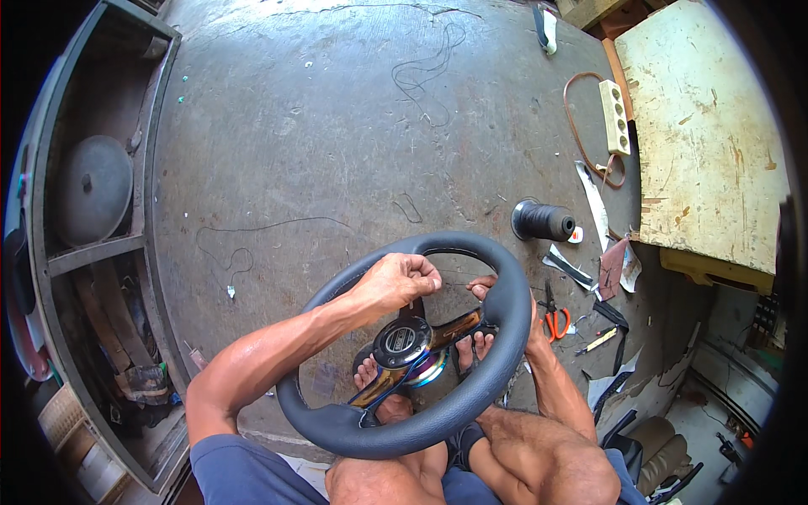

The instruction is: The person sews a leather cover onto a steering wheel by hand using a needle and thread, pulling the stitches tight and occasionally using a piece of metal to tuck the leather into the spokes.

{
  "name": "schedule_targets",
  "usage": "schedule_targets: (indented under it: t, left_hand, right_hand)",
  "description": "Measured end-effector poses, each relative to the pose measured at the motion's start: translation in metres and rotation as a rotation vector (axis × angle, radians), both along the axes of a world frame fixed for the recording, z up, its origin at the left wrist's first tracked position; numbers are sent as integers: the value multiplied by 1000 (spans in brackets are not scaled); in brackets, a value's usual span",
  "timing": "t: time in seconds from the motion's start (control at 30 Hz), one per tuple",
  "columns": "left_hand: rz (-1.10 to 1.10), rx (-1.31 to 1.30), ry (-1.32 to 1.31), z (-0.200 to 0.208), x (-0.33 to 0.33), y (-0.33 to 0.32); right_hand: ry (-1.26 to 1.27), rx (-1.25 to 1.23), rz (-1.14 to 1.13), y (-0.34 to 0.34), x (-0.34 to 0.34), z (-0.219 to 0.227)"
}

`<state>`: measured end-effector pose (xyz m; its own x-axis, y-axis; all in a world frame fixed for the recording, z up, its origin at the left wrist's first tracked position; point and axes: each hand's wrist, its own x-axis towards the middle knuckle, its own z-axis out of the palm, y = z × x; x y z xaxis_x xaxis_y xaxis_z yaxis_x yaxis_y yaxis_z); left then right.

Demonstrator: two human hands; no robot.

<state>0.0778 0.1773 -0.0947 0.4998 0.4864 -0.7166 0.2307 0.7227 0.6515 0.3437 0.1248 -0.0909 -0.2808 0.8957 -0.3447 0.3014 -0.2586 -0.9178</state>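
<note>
A black leather-covered steering wheel (pixel 404 433) rests tilted over my knees, with dark metallic spokes and a round black hub (pixel 402 341). My left hand (pixel 400 282) reaches over the rim's far left side, thumb and fingertips pinched together. My right hand (pixel 484 289) comes round the rim's right side, partly hidden behind it, its fingertips closed inside the ring. Between the two hands runs a thin thread (pixel 453 284), pinched at both ends; whether a needle is on it is too small to tell. Pale stitching edges the inner rim near the top.
A spool of black thread (pixel 543 220) lies on the floor beyond the wheel. Orange-handled pliers (pixel 555 318), a cutter knife (pixel 599 340) and leather scraps are at right. Loose thread (pixel 278 224) trails across the floor. A metal shelf (pixel 97 252) stands left, a worn wooden box (pixel 703 135) right.
</note>
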Motion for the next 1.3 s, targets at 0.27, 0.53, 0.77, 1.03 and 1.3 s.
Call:
schedule_targets:
  t: [0.27,0.53,0.77,1.03,1.3]
  left_hand:
    - [27,5,9,-2,0,1]
    - [64,7,-16,-4,-2,0]
    - [-62,135,166,6,-1,2]
    - [-197,289,269,15,-5,0]
    - [-437,1069,259,38,16,11]
  right_hand:
    - [-43,-108,-12,1,5,2]
    - [1,-36,-21,-2,6,-6]
    - [41,2,-14,-1,10,3]
    - [-80,71,48,-4,5,16]
    - [-156,263,148,2,6,30]
